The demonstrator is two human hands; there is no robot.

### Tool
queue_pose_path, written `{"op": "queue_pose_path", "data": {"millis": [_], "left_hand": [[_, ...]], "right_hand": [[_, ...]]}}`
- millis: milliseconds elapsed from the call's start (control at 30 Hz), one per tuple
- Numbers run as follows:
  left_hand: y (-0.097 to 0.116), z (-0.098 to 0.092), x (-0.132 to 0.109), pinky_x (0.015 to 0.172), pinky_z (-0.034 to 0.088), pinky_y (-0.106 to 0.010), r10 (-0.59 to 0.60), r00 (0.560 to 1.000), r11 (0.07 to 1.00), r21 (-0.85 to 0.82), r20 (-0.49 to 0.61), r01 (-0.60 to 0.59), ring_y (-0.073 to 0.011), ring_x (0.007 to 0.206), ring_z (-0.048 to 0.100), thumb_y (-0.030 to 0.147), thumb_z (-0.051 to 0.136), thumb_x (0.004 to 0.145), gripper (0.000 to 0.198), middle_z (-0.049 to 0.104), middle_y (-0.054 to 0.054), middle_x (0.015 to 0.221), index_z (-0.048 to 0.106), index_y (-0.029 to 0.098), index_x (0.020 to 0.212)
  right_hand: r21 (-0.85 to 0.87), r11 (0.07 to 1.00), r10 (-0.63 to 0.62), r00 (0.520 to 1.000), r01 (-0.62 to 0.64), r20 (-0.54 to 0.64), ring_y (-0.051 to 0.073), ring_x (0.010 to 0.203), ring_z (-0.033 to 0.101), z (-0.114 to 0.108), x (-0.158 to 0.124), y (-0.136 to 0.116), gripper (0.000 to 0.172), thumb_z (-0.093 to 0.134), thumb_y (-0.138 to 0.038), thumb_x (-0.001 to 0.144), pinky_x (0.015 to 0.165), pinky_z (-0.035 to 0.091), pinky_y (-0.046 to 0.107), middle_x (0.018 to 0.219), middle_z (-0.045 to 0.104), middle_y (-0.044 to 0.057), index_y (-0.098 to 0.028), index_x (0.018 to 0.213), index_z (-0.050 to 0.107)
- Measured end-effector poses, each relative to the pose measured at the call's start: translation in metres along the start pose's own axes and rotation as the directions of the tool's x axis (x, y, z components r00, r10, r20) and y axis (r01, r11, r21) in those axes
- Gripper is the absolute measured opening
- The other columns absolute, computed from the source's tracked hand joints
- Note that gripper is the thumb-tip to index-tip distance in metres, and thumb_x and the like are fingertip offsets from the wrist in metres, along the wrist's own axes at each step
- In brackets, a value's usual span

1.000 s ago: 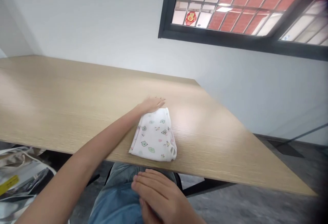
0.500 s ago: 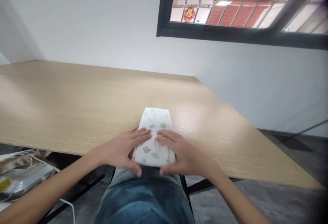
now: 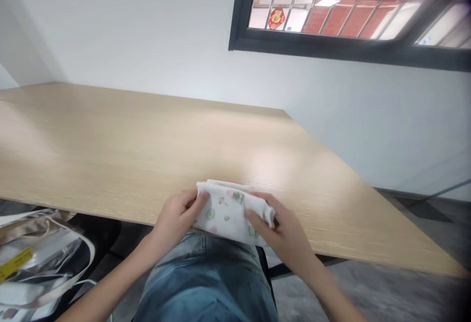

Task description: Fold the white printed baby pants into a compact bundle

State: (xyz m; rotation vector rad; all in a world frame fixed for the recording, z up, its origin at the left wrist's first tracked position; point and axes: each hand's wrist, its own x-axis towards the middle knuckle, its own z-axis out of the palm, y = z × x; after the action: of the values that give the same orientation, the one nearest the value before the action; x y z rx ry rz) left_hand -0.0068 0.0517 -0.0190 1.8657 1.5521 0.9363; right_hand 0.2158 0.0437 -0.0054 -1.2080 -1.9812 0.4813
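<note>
A folded white cloth (image 3: 224,214) with small green and pink printed figures is at the table's front edge, just before my lap. My left hand (image 3: 182,214) pinches its left end, thumb on top and fingers behind. Around the right end closes my right hand (image 3: 279,224), with the thumb pressed on the front layer. That end is bunched and curls outward. A second layer shows along the back edge. What kind of cloth article it is, I cannot tell.
The light wooden table (image 3: 110,135) reaches back to the white wall, its right edge running at a slant. Below it on the left is a bag (image 3: 33,263) of clear packaging with a yellow label and white straps. A barred window (image 3: 331,8) is at upper right.
Both hands lay spread on the flat, lengthwise cloth before. Now they grip its two ends, and the cloth is folded shorter and lies crosswise.
</note>
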Motion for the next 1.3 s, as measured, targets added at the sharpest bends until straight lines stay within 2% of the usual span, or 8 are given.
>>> {"op": "queue_pose_path", "data": {"millis": [133,233,333,500,700,833,1000,1300], "left_hand": [[0.012,0.017,0.016,0.054,0.039,-0.028,-0.152,0.975,0.97,0.165,-0.161,0.179,-0.0188,0.061,0.054,0.041,0.04,0.087,0.03,0.056,-0.002,0.067,0.053,0.015,0.095],[0.02,0.029,0.017,0.076,0.045,-0.037,0.085,0.951,0.962,0.273,-0.296,-0.001,-0.0252,0.099,0.055,0.031,0.037,0.09,0.043,0.052,-0.014,0.116,0.036,0.015,0.129],[0.024,0.038,0.019,0.101,0.029,-0.049,0.332,0.93,0.866,0.442,-0.159,-0.234,-0.0304,0.127,0.032,0.027,0.033,0.092,0.041,0.035,-0.008,0.141,0.038,0.025,0.133],[0.0,0.023,0.003,0.105,0.025,-0.051,0.15,0.988,0.897,0.413,0.044,-0.155,-0.0271,0.127,0.035,0.036,0.023,0.094,0.046,0.041,-0.009,0.137,0.039,0.016,0.133],[-0.007,-0.017,-0.021,0.096,0.039,-0.042,-0.096,0.99,0.962,0.246,-0.104,0.119,-0.0243,0.116,0.048,0.048,0.025,0.092,0.051,0.051,-0.009,0.127,0.043,0.017,0.129],[0.023,-0.012,0.025,0.095,0.037,-0.039,0.117,0.992,0.966,0.239,-0.046,-0.102,-0.0238,0.111,0.049,0.042,0.033,0.09,0.041,0.054,-0.008,0.12,0.051,0.018,0.119],[0.029,0.002,0.06,0.065,0.042,-0.03,0.141,0.968,0.969,0.171,0.209,-0.178,-0.019,0.069,0.055,0.041,0.032,0.089,0.038,0.061,-0.003,0.073,0.057,0.018,0.072],[-0.002,-0.001,-0.01,0.059,0.038,-0.026,-0.076,0.996,0.99,-0.119,0.046,0.081,-0.0189,0.069,0.052,0.047,0.043,0.085,0.033,0.059,-0.002,0.075,0.058,0.018,0.086]], "right_hand": [[-0.135,0.984,0.081,0.972,-0.113,-0.22,0.024,0.091,0.057,0.019,0.022,0.003,0.033,0.044,-0.033,0.088,0.072,0.051,0.034,0.101,0.057,0.012,-0.015,0.115,0.05],[-0.338,0.941,-0.092,0.968,0.009,-0.231,0.028,0.111,0.046,0.03,0.026,-0.003,0.038,0.039,-0.028,0.091,0.09,0.042,0.045,0.121,0.047,0.016,-0.014,0.125,0.047],[-0.42,0.898,-0.171,0.983,0.131,-0.06,0.029,0.117,0.041,0.038,0.027,-0.004,0.037,0.034,-0.023,0.091,0.098,0.035,0.05,0.126,0.048,0.014,-0.014,0.124,0.05],[-0.361,0.933,0.001,1.0,0.006,0.018,0.027,0.117,0.044,0.017,0.014,0.021,0.044,0.029,-0.031,0.094,0.095,0.041,0.046,0.128,0.048,0.017,-0.008,0.128,0.044],[-0.299,0.942,0.075,0.965,-0.152,-0.253,0.024,0.081,0.061,-0.014,-0.038,0.0,0.028,0.037,-0.034,0.093,0.068,0.052,0.036,0.086,0.065,0.008,-0.02,0.09,0.06],[-0.18,0.982,-0.08,0.99,0.058,-0.119,0.02,0.072,0.058,0.014,-0.052,-0.035,0.025,0.039,-0.022,0.091,0.065,0.049,0.031,0.077,0.062,0.005,-0.021,0.079,0.06],[-0.128,0.992,-0.002,0.993,-0.013,-0.117,0.023,0.076,0.057,0.03,-0.029,-0.025,0.027,0.037,-0.023,0.091,0.069,0.048,0.035,0.078,0.062,0.007,-0.02,0.076,0.06],[0.416,0.859,0.275,0.954,-0.299,0.119,0.018,0.08,0.06,0.031,0.023,0.008,0.025,0.048,-0.035,0.082,0.074,0.05,0.032,0.088,0.063,0.006,-0.015,0.096,0.057]]}}
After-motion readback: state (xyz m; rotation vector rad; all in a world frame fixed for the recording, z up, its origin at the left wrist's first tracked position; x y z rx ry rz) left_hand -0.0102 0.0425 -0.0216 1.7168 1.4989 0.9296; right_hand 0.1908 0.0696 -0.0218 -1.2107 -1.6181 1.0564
